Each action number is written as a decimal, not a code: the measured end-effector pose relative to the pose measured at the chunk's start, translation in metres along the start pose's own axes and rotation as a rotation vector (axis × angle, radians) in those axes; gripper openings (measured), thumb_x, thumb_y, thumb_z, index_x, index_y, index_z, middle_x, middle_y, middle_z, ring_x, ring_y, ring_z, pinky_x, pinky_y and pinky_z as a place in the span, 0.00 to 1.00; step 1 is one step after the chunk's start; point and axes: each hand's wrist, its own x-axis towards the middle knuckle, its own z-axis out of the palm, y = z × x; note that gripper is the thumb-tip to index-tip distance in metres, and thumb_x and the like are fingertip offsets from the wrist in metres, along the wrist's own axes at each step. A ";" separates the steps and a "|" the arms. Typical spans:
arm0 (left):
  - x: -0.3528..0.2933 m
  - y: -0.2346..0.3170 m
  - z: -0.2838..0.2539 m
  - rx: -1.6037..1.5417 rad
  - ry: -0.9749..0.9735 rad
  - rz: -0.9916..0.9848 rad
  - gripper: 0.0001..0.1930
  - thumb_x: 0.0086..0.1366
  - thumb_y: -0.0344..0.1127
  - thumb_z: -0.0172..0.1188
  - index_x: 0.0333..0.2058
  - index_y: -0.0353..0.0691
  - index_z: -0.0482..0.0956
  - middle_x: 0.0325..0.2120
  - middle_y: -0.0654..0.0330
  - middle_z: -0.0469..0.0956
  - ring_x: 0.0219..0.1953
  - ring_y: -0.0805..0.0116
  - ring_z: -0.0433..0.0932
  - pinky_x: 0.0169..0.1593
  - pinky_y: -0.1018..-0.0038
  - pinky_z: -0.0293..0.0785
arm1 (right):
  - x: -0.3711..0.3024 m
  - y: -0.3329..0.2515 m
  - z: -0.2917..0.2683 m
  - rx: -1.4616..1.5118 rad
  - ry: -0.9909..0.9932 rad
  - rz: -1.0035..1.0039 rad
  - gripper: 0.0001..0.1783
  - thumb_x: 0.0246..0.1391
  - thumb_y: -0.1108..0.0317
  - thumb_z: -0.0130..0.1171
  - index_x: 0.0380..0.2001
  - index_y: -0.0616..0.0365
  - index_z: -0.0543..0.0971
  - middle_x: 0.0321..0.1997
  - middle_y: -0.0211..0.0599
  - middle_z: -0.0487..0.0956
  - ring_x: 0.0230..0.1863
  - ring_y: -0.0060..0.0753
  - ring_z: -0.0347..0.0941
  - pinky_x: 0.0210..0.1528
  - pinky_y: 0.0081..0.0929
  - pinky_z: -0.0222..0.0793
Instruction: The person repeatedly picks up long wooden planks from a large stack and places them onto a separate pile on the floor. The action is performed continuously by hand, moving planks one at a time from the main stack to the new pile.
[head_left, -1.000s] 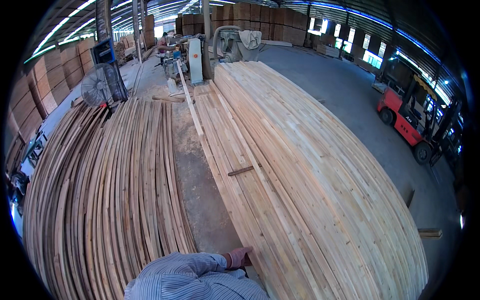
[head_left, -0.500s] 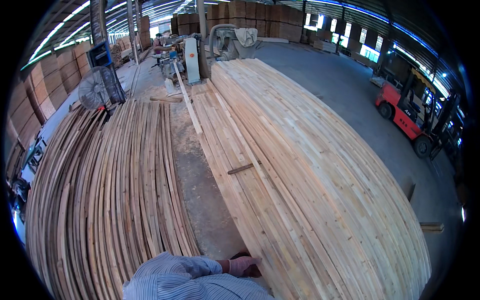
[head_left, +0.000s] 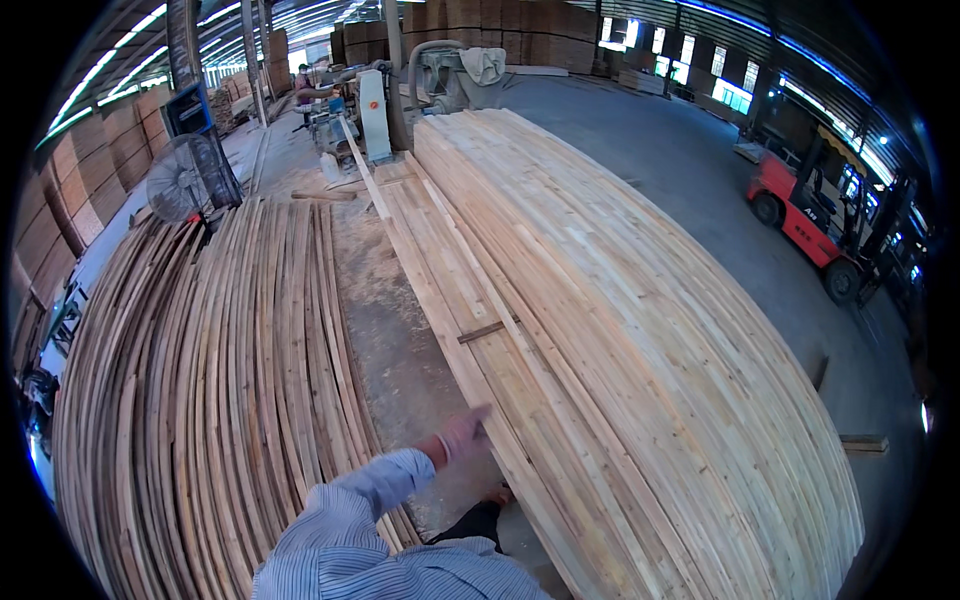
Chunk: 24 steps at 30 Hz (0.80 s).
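Note:
My left hand, in a pale pinkish glove, is at the left edge of a long stack of pale wooden boards. Its fingers are smeared by motion, so their grip is unclear. The striped sleeve of that arm reaches up from the lower edge. Just ahead of the hand, a short dark wood stick lies across the boards. Farther off, a narrow pale strip runs from the stack's far left corner to a machine. My right hand is out of sight.
Many rough brown strips lie piled on the left, with a sawdust-strewn floor gap between. A round fan stands behind them. A red forklift is parked at right. Another person is beyond the machine.
My left hand has moved forward along the board edge, away from me, and its arm is more stretched out. The narrow strip has shifted farther toward the machine. A dark-clothed leg now shows below.

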 end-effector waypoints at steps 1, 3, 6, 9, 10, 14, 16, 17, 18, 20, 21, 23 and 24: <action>0.016 0.010 -0.004 -0.012 0.048 -0.024 0.27 0.67 0.46 0.60 0.59 0.35 0.69 0.53 0.50 0.78 0.55 0.53 0.78 0.56 0.60 0.77 | -0.006 -0.019 0.002 0.031 -0.033 -0.002 0.32 0.54 0.40 0.63 0.46 0.59 0.83 0.46 0.47 0.84 0.51 0.46 0.80 0.52 0.39 0.73; 0.032 0.062 0.002 -0.204 0.160 -0.190 0.27 0.67 0.44 0.60 0.60 0.36 0.68 0.51 0.51 0.79 0.55 0.54 0.79 0.56 0.61 0.77 | -0.008 -0.050 0.022 0.099 -0.105 -0.005 0.36 0.52 0.39 0.63 0.52 0.60 0.80 0.50 0.46 0.83 0.54 0.47 0.78 0.54 0.42 0.72; 0.041 0.066 -0.009 -0.286 0.175 -0.307 0.25 0.69 0.48 0.58 0.59 0.39 0.71 0.49 0.52 0.81 0.52 0.57 0.80 0.53 0.62 0.78 | 0.017 -0.093 0.068 -0.049 -0.082 -0.134 0.32 0.55 0.39 0.60 0.45 0.59 0.82 0.40 0.46 0.83 0.46 0.47 0.78 0.48 0.44 0.72; 0.036 -0.001 -0.021 -0.235 0.050 -0.311 0.22 0.69 0.49 0.58 0.54 0.40 0.74 0.45 0.54 0.81 0.47 0.59 0.80 0.51 0.62 0.78 | 0.042 -0.142 0.117 -0.207 -0.072 -0.274 0.29 0.58 0.39 0.57 0.39 0.58 0.84 0.29 0.46 0.83 0.37 0.48 0.79 0.42 0.45 0.72; 0.019 -0.031 -0.015 -0.224 -0.071 -0.300 0.21 0.68 0.49 0.59 0.52 0.40 0.75 0.43 0.54 0.80 0.45 0.58 0.80 0.50 0.62 0.78 | 0.037 -0.171 0.130 -0.138 -0.089 -0.317 0.31 0.58 0.38 0.55 0.39 0.58 0.84 0.30 0.47 0.83 0.37 0.48 0.78 0.43 0.46 0.72; -0.056 -0.150 0.055 -0.304 -0.739 -0.362 0.18 0.65 0.47 0.63 0.44 0.39 0.77 0.36 0.56 0.79 0.38 0.57 0.79 0.47 0.62 0.77 | 0.027 -0.261 0.180 -0.236 -0.153 -0.333 0.31 0.58 0.38 0.57 0.46 0.57 0.82 0.33 0.45 0.83 0.37 0.42 0.79 0.42 0.36 0.74; -0.095 -0.131 0.108 -0.644 -0.647 -0.944 0.16 0.65 0.47 0.64 0.42 0.41 0.78 0.35 0.58 0.79 0.37 0.61 0.78 0.44 0.66 0.77 | 0.050 -0.293 0.203 -0.289 -0.258 -0.284 0.33 0.56 0.38 0.57 0.47 0.57 0.81 0.41 0.49 0.82 0.45 0.47 0.78 0.49 0.40 0.71; -0.108 -0.125 0.125 -0.460 -0.540 -0.990 0.15 0.65 0.46 0.64 0.42 0.41 0.78 0.34 0.59 0.79 0.37 0.63 0.78 0.43 0.68 0.76 | 0.064 -0.307 0.217 -0.286 -0.345 -0.259 0.34 0.55 0.37 0.56 0.45 0.58 0.81 0.47 0.53 0.81 0.53 0.55 0.76 0.57 0.48 0.68; -0.122 -0.124 0.128 -0.291 -0.400 -1.011 0.14 0.65 0.45 0.64 0.42 0.42 0.78 0.34 0.60 0.79 0.36 0.65 0.78 0.43 0.69 0.76 | 0.073 -0.317 0.243 -0.220 -0.236 -0.333 0.33 0.54 0.35 0.53 0.38 0.57 0.84 0.41 0.54 0.82 0.47 0.57 0.78 0.53 0.47 0.70; -0.099 -0.188 0.106 -0.455 -0.606 -0.913 0.14 0.70 0.43 0.57 0.46 0.40 0.78 0.38 0.58 0.81 0.42 0.64 0.79 0.48 0.68 0.76 | 0.076 -0.333 0.279 -0.108 -0.109 -0.426 0.33 0.54 0.34 0.51 0.33 0.56 0.86 0.36 0.54 0.83 0.43 0.58 0.80 0.50 0.47 0.72; -0.099 -0.187 0.109 -0.491 -0.585 -0.911 0.15 0.71 0.43 0.55 0.48 0.39 0.77 0.40 0.58 0.81 0.43 0.63 0.79 0.51 0.67 0.76 | 0.081 -0.347 0.288 -0.079 -0.107 -0.466 0.32 0.55 0.36 0.51 0.36 0.55 0.85 0.37 0.54 0.83 0.44 0.58 0.79 0.50 0.47 0.72; -0.099 -0.133 0.123 -0.510 -0.413 -0.937 0.16 0.73 0.43 0.53 0.51 0.38 0.76 0.42 0.56 0.81 0.46 0.61 0.79 0.55 0.66 0.75 | 0.084 -0.379 0.290 0.006 -0.217 -0.547 0.30 0.57 0.40 0.53 0.42 0.56 0.83 0.40 0.54 0.82 0.45 0.56 0.79 0.50 0.47 0.72; -0.095 -0.128 0.107 -0.345 -0.378 -0.764 0.16 0.71 0.44 0.56 0.49 0.39 0.77 0.42 0.59 0.81 0.44 0.63 0.79 0.52 0.67 0.75 | 0.082 -0.393 0.295 0.127 -0.223 -0.656 0.28 0.57 0.42 0.54 0.44 0.56 0.82 0.42 0.54 0.82 0.45 0.56 0.79 0.50 0.46 0.72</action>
